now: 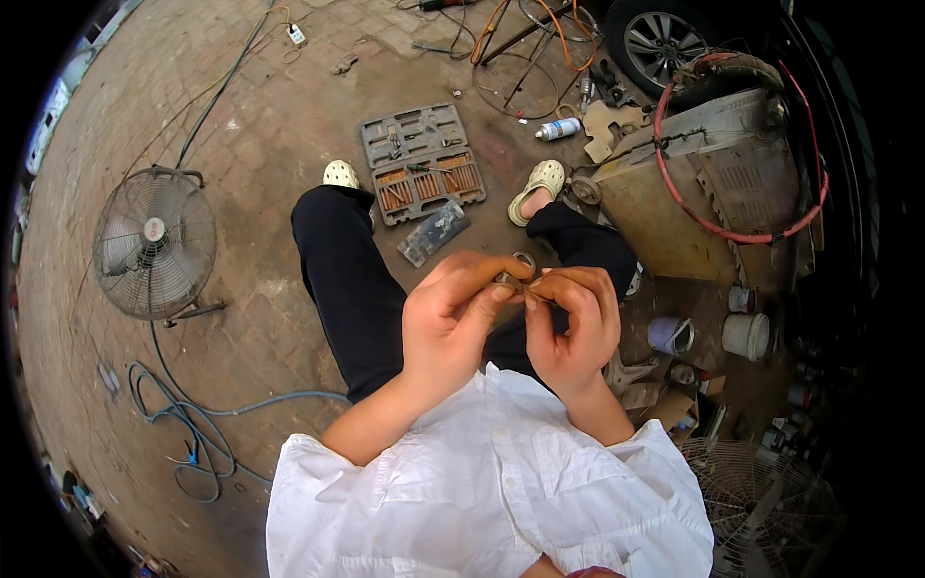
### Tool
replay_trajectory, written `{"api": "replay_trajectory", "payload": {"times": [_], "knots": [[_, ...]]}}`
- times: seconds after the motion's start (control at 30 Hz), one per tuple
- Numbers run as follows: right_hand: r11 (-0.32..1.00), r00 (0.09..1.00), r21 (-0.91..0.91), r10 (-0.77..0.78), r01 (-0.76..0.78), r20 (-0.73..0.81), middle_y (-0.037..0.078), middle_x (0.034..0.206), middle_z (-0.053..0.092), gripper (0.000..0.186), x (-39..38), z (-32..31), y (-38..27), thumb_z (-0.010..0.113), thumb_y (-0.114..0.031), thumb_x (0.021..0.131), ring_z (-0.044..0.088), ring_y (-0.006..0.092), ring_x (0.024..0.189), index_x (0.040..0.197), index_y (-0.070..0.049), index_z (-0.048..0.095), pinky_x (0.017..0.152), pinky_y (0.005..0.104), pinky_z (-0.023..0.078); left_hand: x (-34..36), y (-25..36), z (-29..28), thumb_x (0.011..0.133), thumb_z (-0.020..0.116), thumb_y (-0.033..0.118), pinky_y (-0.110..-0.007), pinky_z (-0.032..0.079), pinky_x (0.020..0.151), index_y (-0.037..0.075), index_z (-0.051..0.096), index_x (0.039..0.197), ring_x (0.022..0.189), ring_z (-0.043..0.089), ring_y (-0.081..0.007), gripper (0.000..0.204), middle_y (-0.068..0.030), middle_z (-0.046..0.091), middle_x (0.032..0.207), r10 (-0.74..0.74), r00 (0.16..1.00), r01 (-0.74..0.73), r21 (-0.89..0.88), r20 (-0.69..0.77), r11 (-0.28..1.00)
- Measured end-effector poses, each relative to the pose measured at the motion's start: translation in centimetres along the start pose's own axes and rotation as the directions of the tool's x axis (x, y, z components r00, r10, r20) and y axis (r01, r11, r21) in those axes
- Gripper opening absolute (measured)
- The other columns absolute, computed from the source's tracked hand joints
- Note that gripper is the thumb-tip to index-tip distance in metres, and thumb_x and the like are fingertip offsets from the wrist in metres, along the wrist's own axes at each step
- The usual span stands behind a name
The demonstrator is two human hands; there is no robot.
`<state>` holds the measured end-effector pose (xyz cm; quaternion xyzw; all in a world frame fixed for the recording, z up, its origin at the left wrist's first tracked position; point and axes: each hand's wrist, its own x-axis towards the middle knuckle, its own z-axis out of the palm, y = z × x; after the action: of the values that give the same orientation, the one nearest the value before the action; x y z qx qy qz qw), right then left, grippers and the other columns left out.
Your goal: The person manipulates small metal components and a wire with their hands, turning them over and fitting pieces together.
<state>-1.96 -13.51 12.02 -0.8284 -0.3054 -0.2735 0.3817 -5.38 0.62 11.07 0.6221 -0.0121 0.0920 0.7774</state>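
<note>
My left hand (453,313) and my right hand (573,323) meet in front of my chest, fingertips almost touching. Between them is a small brownish metal part (507,280); a round, ring-like end (524,259) shows above the fingertips. Its exact kind is too small to make out. Thumb and index finger of the left hand pinch one side, while the right fingers close on the other. Beyond the hands, an open grey tool case (424,135) lies on the ground with rows of copper-coloured pieces (393,191). A dark, scuffed flat packet (434,233) rests just below the case.
A standing fan (154,241) and a coiled blue-grey hose (198,409) are on the left. At right stand a large boxy metal unit (694,193) with a red hose (665,183), a spray can (559,129), a white bucket (746,336) and a car wheel (663,46).
</note>
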Motion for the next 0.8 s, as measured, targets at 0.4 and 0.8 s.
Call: {"api": "replay_trajectory", "payload": {"times": [0.4, 0.8], "knots": [[1.0, 1.0, -0.004, -0.001, 0.001, 0.006, 0.009, 0.078, 0.059, 0.02, -0.5, 0.3, 0.2, 0.07, 0.001, 0.069, 0.057, 0.0264, 0.066, 0.084, -0.004, 0.058, 0.058, 0.0338, 0.048, -0.3, -0.2, 0.3, 0.09, 0.055, 0.001, -0.025, 0.053, 0.073, -0.004, 0.065, 0.101, 0.082, 0.061, -0.0152, 0.015, -0.0096, 0.058, 0.093, -0.027, 0.999, 0.024, -0.074, -0.039, 0.997], [1.0, 1.0, -0.008, 0.011, -0.011, 0.022, 0.01, 0.079, 0.059, 0.02, -1.0, 0.2, 0.4, 0.07, 0.001, 0.07, 0.057, 0.028, 0.069, 0.086, -0.002, 0.058, 0.059, 0.0345, 0.048, -0.6, -0.6, 0.5, 0.091, 0.055, 0.0, -0.024, 0.053, 0.074, -0.005, 0.064, 0.101, 0.083, 0.062, -0.0138, 0.015, -0.009, 0.058, 0.092, -0.036, 0.996, 0.021, -0.168, -0.085, 0.986]]}}
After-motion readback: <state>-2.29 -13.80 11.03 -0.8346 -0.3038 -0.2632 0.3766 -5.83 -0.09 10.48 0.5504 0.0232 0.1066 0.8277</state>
